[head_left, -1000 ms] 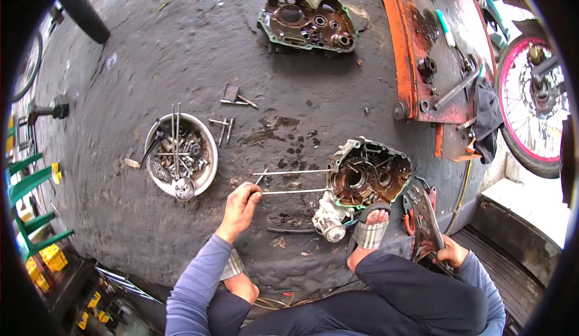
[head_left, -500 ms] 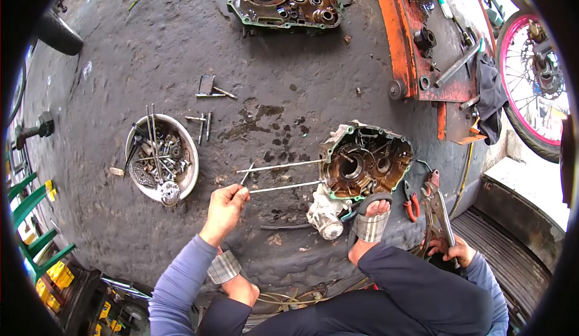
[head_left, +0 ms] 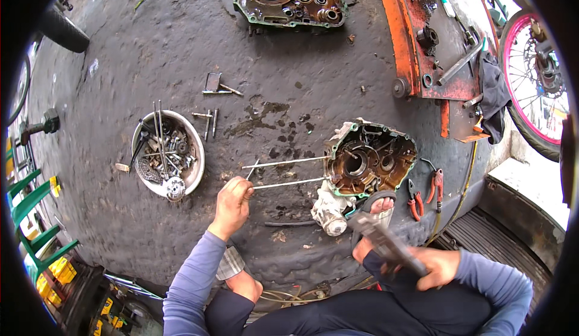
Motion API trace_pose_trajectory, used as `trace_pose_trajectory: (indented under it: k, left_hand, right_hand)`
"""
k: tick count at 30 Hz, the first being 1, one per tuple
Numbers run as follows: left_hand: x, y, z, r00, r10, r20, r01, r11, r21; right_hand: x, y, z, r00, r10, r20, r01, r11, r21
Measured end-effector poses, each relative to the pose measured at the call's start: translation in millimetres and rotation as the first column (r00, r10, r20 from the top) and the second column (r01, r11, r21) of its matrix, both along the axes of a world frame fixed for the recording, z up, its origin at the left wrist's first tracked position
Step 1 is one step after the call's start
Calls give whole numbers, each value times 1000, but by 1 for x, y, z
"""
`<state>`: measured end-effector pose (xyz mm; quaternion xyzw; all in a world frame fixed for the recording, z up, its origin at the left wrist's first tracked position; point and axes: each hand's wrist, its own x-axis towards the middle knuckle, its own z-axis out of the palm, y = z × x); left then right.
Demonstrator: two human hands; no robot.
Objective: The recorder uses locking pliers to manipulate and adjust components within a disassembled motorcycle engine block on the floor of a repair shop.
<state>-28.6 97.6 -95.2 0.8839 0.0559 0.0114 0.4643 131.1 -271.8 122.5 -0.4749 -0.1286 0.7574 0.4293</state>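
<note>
My left hand is closed on the free end of a long stud protruding leftward from an oily engine case; a short thin rod rises at my fingertips. A second long stud lies parallel above it. My right hand is closed round large locking pliers, blurred, tilted over my right foot and leg. A whitish casting is attached at the case's lower left. My right foot, in a sandal, is against the case's lower edge. Two red-handled pliers lie to its right.
A steel bowl of small parts is at left, loose pins beside it. Another case half lies at the back. An orange metal stand with tools, a pink-rimmed wheel and a yellow hose are at right; green plastic at left.
My right hand has brought the locking pliers from the far right leftward over my leg and toward the case. My left hand stays on the stud.
</note>
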Motion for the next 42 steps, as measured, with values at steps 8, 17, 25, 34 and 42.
trace_pose_trajectory:
  k: [8,17,25,34,42]
  left_hand:
    - [8,6,9,777,6,-629,-213,944,-253]
    - [66,57,63,793,-458,-401,422,888,-181]
    - [43,12,78,867,-450,-214,-234,10,-972]
    - [21,2,85,854,-302,-423,-448,-15,-894]
    - [-6,-17,48,709,-403,-578,-579,135,-804]
  right_hand:
    - [-144,103,-73,516,-419,-747,360,897,-255]
    - [-134,149,-70,878,-468,103,420,855,305]
    - [-126,186,-65,622,-128,772,214,977,-10]
    - [-189,198,-108,696,-456,555,466,874,134]
    - [-232,182,-129,745,-642,181,655,756,-13]
